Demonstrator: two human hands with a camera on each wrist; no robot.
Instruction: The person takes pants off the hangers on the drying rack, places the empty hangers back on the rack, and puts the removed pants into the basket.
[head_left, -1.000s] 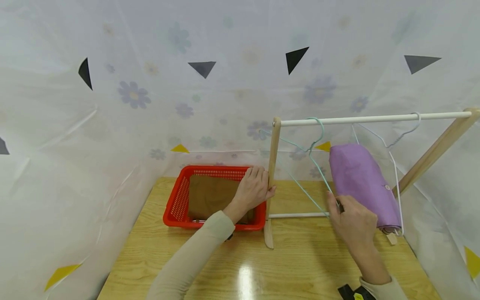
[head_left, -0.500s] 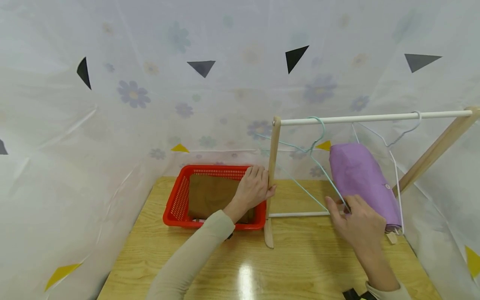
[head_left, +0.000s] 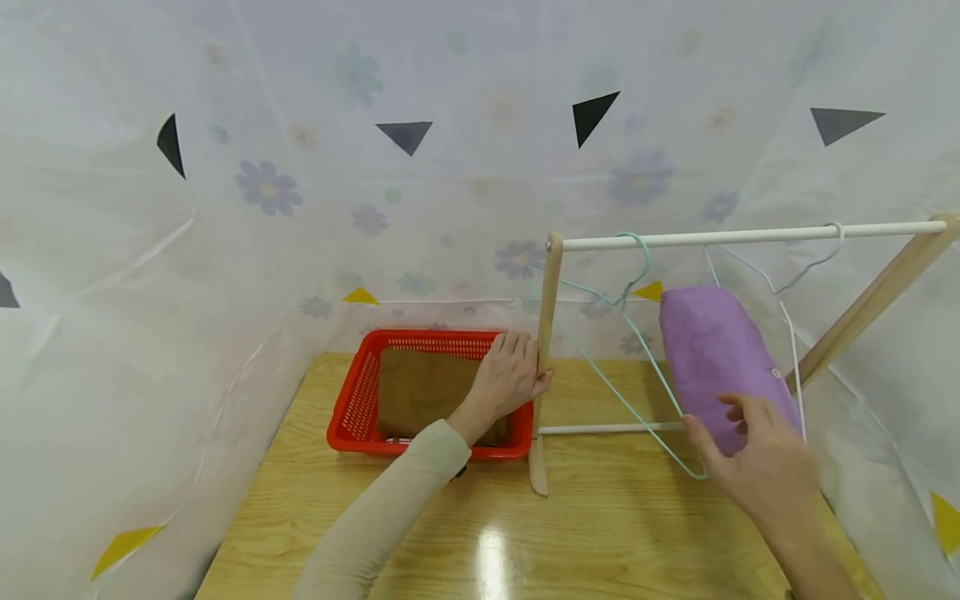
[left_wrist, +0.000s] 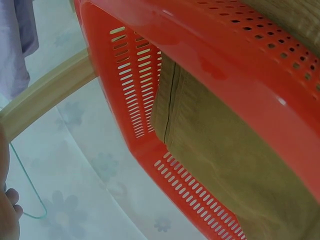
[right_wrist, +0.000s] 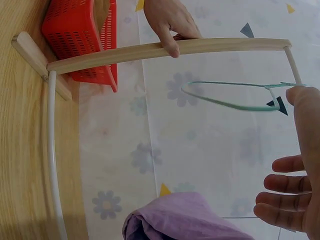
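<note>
My left hand [head_left: 504, 379] grips the left wooden post [head_left: 550, 292] of a small clothes rack, its thumb across the post in the right wrist view. From the rack's top bar hangs a bare teal wire hanger [head_left: 646, 258], swung at an angle. Just right of the hanger's lower corner is my right hand [head_left: 768, 467], fingers loosely bent and holding nothing. It covers part of a purple garment [head_left: 720, 358] with a button, which hangs at the white hanger [head_left: 792, 342]. In the right wrist view the fingers [right_wrist: 282, 184] are spread apart.
A red plastic basket [head_left: 352, 417] holding folded brown cloth [head_left: 423, 392] stands left of the rack, close beside the post. The rack's right wooden leg [head_left: 862, 304] is behind the white hanger. A patterned white sheet [head_left: 450, 208] rises behind the wooden table [head_left: 585, 525].
My right hand has let go of the teal hanger and moved right, in front of the purple garment. The hanger has swung a little. My left hand has stayed on the post.
</note>
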